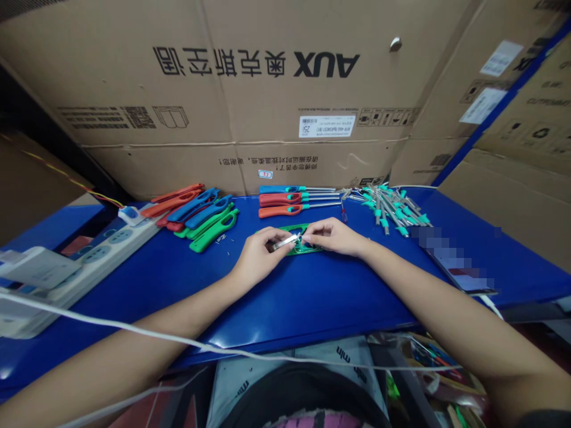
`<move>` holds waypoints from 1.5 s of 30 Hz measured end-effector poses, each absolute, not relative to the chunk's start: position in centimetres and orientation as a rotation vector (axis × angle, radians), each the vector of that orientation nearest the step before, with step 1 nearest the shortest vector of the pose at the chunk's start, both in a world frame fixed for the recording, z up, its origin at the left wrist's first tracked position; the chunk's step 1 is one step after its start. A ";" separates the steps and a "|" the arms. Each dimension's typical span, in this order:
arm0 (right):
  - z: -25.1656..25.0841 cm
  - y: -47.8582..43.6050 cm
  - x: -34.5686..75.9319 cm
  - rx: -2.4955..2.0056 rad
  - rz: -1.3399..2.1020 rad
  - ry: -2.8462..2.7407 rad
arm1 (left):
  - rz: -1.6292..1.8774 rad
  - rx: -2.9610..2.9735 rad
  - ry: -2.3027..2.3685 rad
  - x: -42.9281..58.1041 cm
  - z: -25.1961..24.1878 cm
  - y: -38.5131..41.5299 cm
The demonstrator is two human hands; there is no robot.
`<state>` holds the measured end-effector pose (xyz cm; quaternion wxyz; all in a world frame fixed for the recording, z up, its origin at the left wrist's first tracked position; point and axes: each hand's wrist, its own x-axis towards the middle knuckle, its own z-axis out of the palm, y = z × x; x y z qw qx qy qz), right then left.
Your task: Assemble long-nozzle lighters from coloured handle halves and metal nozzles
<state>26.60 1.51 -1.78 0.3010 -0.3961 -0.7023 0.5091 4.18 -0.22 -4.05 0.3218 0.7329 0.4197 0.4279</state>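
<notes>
Near the middle of the table, my left hand [264,252] is closed around a slim silver piece [285,242], slanting up to the right. Close to its tip, the thumb and fingers of my right hand [332,236] are pinched together; what lies between them is too small to make out. Under both hands lies a green lighter casing [307,248], its hollow side partly hidden by my fingers. Beyond my left hand rest several green handle casings [216,230]. Behind my hands lie lighters with metal barrels, among them an orange lighter [279,211] and a blue lighter [276,189].
Silver barrels with teal collars [390,208] are heaped at the back right, beside a small screwdriver [343,212]. A phone [459,261] lies right. A power strip [111,244] stands left. A white cable [187,340] crosses over my forearms. A cardboard wall [250,113] closes the back.
</notes>
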 end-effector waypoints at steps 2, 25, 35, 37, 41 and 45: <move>-1.7 1.5 26.7 -1.052 1.355 -1.871 | 1.131 1.910 1.097 4.2 -4.0 -0.2; -1.8 1.6 26.9 -1.049 1.387 -1.850 | 1.094 1.953 1.068 4.2 -3.6 -0.4; -1.7 1.6 26.8 -1.038 1.373 -1.869 | 1.078 1.972 1.067 4.2 -3.7 -0.2; -1.8 1.6 26.8 -1.031 1.364 -1.868 | 1.068 1.978 1.065 4.2 -3.7 -0.2; -2.0 1.6 26.7 -1.018 1.341 -1.877 | 1.070 1.973 1.059 4.1 -3.8 -0.2; -2.2 1.7 26.7 -1.008 1.323 -1.896 | 1.071 1.972 1.063 4.1 -3.9 -0.2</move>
